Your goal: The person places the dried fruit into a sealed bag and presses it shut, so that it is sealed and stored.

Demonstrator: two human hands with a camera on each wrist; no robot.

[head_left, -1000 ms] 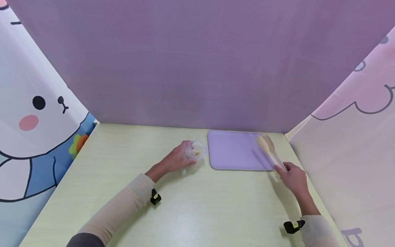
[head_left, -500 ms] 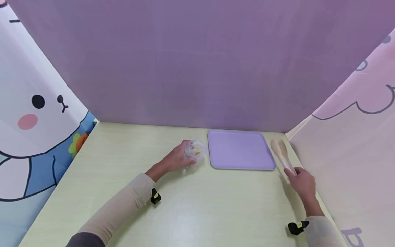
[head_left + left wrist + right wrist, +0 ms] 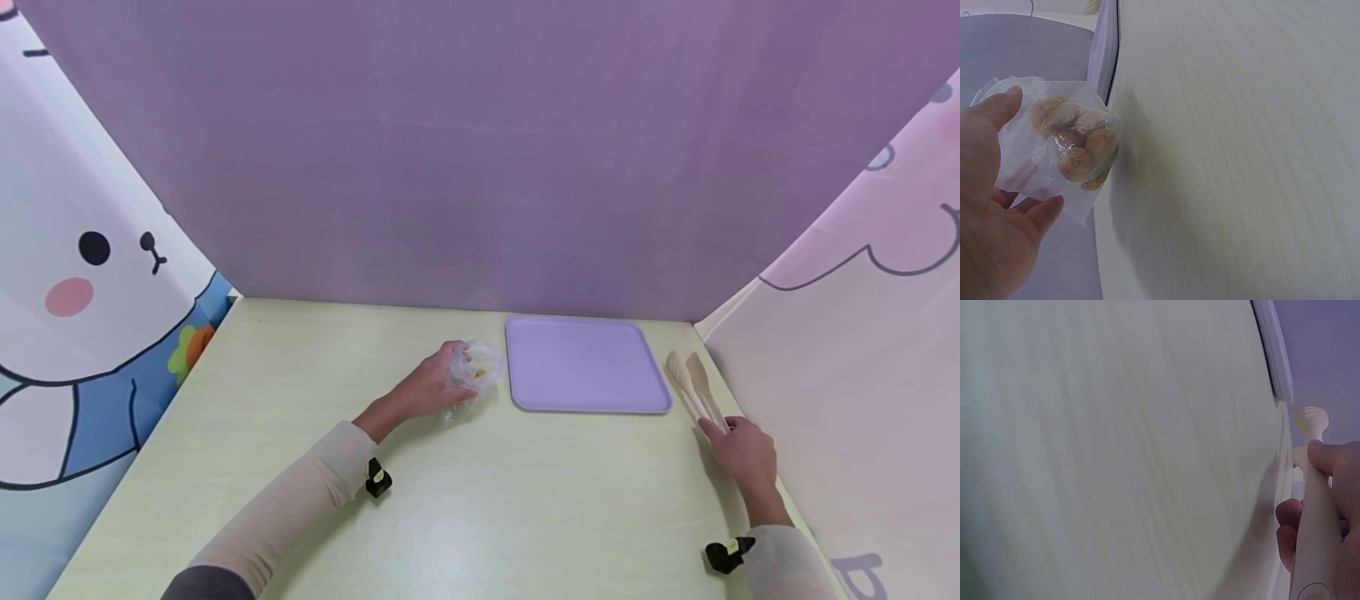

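In the head view my left hand [image 3: 432, 385] grips a clear plastic bag [image 3: 480, 364] just left of a purple tray [image 3: 588, 367]. Several brown, roundish crumb-textured pieces [image 3: 1082, 150] show through the bag in the left wrist view, with the thumb and fingertips curled round its sides. Over the table's right side my right hand [image 3: 742, 454] holds a pair of cream tongs [image 3: 688, 379] by the handles. Their two tips stand slightly apart, beside the tray's right edge, with nothing between them. A forked tip of the tongs [image 3: 1315, 417] shows in the right wrist view.
The light wood-grain table [image 3: 480, 500] carries the tray near its back edge. A purple panel [image 3: 480, 167] rises behind it. Cartoon-printed cloths stand at the left [image 3: 97, 333] and right [image 3: 862, 375], the right one close to my right hand.
My right hand has moved right and a little nearer, taking the tongs from above the tray to beside it. The left hand and the bag have stayed put.
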